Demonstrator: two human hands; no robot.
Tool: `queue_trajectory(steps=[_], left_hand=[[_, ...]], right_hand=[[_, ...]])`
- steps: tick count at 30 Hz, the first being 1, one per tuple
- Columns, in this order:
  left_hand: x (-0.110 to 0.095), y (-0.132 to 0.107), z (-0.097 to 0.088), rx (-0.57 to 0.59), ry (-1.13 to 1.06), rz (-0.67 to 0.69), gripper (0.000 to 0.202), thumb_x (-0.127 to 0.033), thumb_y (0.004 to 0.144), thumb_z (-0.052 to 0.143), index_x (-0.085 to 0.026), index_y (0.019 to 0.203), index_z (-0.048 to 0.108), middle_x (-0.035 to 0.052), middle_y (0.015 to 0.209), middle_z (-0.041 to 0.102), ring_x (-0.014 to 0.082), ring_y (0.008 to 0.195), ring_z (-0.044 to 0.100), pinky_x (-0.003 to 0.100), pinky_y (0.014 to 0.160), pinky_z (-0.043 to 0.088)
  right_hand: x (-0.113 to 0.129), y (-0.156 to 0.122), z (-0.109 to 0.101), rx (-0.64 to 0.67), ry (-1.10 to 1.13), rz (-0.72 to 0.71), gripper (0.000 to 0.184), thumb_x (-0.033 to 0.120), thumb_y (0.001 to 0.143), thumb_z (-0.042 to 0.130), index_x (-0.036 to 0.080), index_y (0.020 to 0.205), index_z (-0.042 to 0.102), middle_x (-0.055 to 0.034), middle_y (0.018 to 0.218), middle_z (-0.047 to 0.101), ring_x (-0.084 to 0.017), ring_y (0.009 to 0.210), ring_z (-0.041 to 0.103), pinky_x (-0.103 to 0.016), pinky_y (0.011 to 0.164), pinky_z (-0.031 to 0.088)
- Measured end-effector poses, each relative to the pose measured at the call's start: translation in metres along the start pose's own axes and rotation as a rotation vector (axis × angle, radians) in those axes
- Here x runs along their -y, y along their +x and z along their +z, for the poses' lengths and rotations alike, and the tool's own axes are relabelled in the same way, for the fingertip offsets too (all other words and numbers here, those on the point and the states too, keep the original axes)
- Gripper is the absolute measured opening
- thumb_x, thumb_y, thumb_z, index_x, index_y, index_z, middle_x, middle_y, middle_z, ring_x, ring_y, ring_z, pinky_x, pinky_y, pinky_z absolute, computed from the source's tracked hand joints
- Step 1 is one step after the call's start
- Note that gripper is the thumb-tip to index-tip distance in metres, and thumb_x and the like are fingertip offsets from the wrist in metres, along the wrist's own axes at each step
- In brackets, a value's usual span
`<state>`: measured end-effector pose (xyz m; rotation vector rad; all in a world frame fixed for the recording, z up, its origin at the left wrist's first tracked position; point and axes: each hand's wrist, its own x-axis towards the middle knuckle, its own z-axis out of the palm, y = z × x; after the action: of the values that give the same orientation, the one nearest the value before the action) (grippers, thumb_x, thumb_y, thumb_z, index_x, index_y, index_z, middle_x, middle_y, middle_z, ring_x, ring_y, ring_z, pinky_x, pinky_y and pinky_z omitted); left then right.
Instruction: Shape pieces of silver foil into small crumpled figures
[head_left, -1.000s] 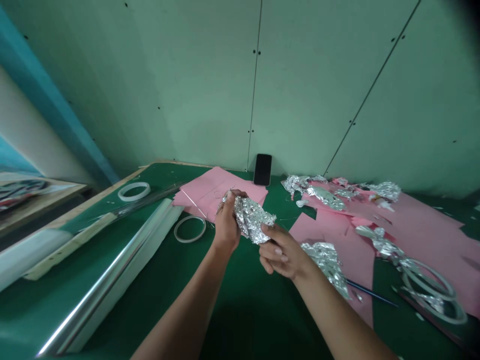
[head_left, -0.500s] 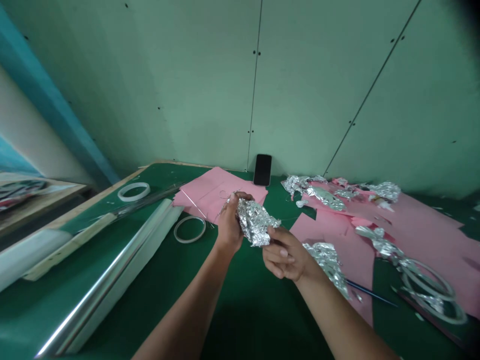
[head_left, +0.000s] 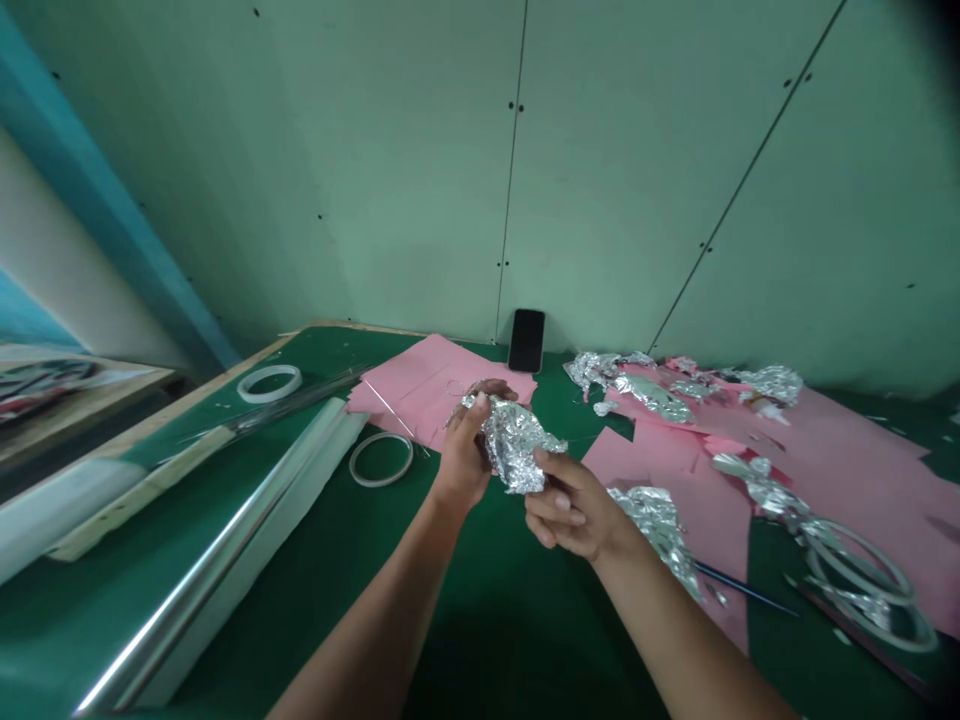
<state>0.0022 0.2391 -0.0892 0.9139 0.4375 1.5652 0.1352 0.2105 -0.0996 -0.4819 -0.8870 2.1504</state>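
Observation:
A crumpled piece of aluminium foil (head_left: 519, 446) is held up between both hands over the green table. My left hand (head_left: 469, 445) wraps round its left side, thumb on the near face and fingers behind. My right hand (head_left: 568, 502) pinches its lower right corner between thumb and forefinger, the other fingers curled. Behind my left hand lies a stack of pink paper (head_left: 420, 380) with a thin stick (head_left: 388, 408) on it. To the right of my right hand, another crumpled foil piece (head_left: 656, 525) rests on pink sheets (head_left: 720, 500).
On the left lie a foil roll (head_left: 225, 570), a roll of tape (head_left: 381, 460) and another tape ring (head_left: 270, 384). A phone (head_left: 526, 340) leans against the green wall. Foil scraps (head_left: 652, 396), a dark blue pen (head_left: 746, 588) and more rings (head_left: 862, 570) are on the right.
The foil has turned slightly in my hands, its face more rounded and flatter toward me. My left thumb has shifted a little to the right; both hands keep their hold.

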Motion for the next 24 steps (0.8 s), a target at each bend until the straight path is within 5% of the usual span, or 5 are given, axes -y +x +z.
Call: queue_trajectory(steps=[4, 12, 17, 20, 24], left_hand=[[-0.001, -0.002, 0.003, 0.001, 0.003, -0.108, 0.036, -0.039, 0.076, 0.069, -0.021, 0.106, 0.063, 0.0058, 0.101, 0.063, 0.0164, 0.078, 0.060, 0.027, 0.064, 0.046], [0.005, 0.009, -0.002, -0.287, -0.013, -0.058, 0.027, -0.031, 0.073, 0.072, -0.017, 0.093, 0.060, -0.0022, 0.072, 0.056, 0.0099, 0.064, 0.055, 0.023, 0.059, 0.041], [0.006, 0.009, -0.001, -0.448, 0.112, 0.006, 0.030, -0.034, 0.071, 0.074, -0.018, 0.093, 0.060, -0.0023, 0.073, 0.056, 0.0107, 0.064, 0.055, 0.024, 0.059, 0.041], [0.007, 0.007, 0.001, -0.548, 0.192, -0.029, 0.034, -0.037, 0.069, 0.075, -0.018, 0.093, 0.060, -0.0008, 0.074, 0.058, 0.0123, 0.063, 0.055, 0.026, 0.058, 0.040], [0.011, 0.005, 0.002, -0.538, 0.246, -0.022, 0.033, -0.038, 0.070, 0.074, -0.020, 0.094, 0.060, -0.0002, 0.077, 0.058, 0.0127, 0.064, 0.055, 0.025, 0.057, 0.040]], right_hand=[[0.007, -0.002, 0.002, -0.084, -0.062, -0.066, 0.039, 0.045, 0.073, 0.072, 0.021, 0.057, 0.045, 0.0139, 0.034, 0.033, -0.004, 0.028, 0.016, -0.021, 0.036, 0.047], [0.021, -0.003, 0.015, -0.291, -0.564, -0.130, 0.033, 0.042, 0.073, 0.071, 0.018, 0.091, 0.057, 0.0116, 0.042, 0.048, -0.005, 0.030, 0.034, -0.023, 0.041, 0.046], [0.007, 0.006, 0.011, -0.493, -0.874, -0.352, 0.040, 0.045, 0.072, 0.070, 0.018, 0.100, 0.062, -0.0015, 0.078, 0.065, -0.015, 0.065, 0.060, -0.028, 0.063, 0.049], [-0.005, 0.012, 0.011, -0.647, -0.989, -0.408, 0.058, 0.043, 0.060, 0.078, 0.022, 0.112, 0.060, -0.0092, 0.113, 0.064, -0.028, 0.102, 0.059, -0.037, 0.081, 0.048], [-0.014, 0.017, 0.015, -0.739, -1.048, -0.505, 0.033, 0.042, 0.072, 0.069, 0.020, 0.096, 0.065, -0.0107, 0.104, 0.067, -0.029, 0.102, 0.060, -0.037, 0.083, 0.046]])
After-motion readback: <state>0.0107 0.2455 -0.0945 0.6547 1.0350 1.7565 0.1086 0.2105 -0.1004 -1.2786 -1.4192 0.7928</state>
